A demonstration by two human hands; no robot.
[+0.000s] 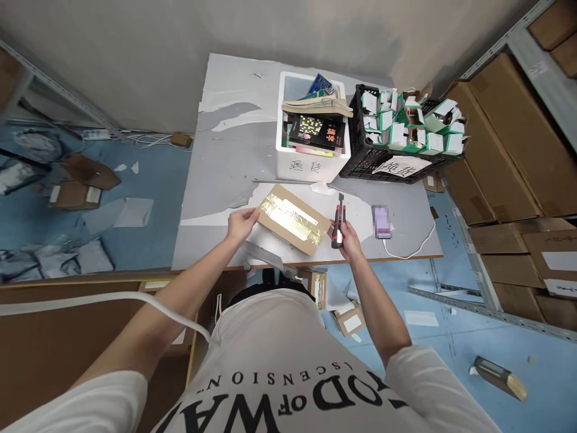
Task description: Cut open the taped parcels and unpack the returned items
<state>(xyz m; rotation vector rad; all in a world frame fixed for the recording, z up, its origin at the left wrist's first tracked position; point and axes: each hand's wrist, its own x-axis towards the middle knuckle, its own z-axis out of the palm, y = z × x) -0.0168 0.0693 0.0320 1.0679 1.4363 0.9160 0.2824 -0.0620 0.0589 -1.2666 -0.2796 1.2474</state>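
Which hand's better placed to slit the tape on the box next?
Right, likely: the right hand holds the utility knife, beside one end of the taped box. The left hand grips the opposite end, so it seems better suited to steadying.

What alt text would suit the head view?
A person's left hand holds a taped cardboard box at a table, the right hand a red-and-black cutter; beyond stand a white bin of books and a black crate of small cartons.

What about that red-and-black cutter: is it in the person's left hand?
No, the cutter is in the right hand, while the left hand holds the taped cardboard package by its left end.
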